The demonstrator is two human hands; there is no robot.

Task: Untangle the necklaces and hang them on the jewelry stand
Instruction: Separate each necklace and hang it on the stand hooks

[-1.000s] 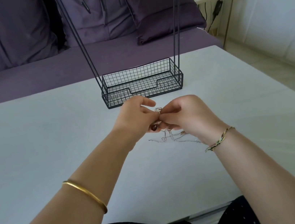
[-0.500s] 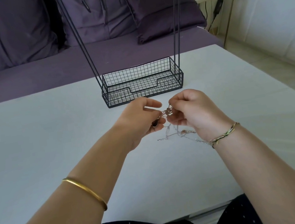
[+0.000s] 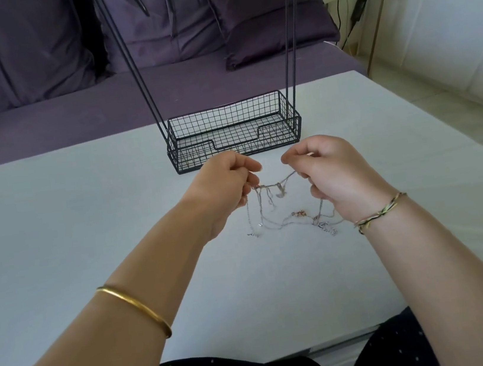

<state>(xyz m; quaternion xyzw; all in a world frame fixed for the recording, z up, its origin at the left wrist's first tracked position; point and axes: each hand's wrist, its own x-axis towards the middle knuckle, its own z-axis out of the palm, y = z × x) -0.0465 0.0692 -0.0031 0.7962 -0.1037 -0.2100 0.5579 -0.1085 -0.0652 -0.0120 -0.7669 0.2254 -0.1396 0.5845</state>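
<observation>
Left hand [image 3: 227, 181] and right hand [image 3: 333, 170] were held apart, each pinching the tangled necklaces [image 3: 278, 188] stretched between them. Loose ends trailed on the white table [image 3: 56, 240]. The wire jewelry stand [image 3: 235, 135] stood just beyond. Apparently nothing was separated or hung yet.

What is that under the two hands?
Tangled necklaces hang from the left hand and right hand, loose ends trailing on the white table. The parts pinched inside the curled fingers are covered.
</observation>
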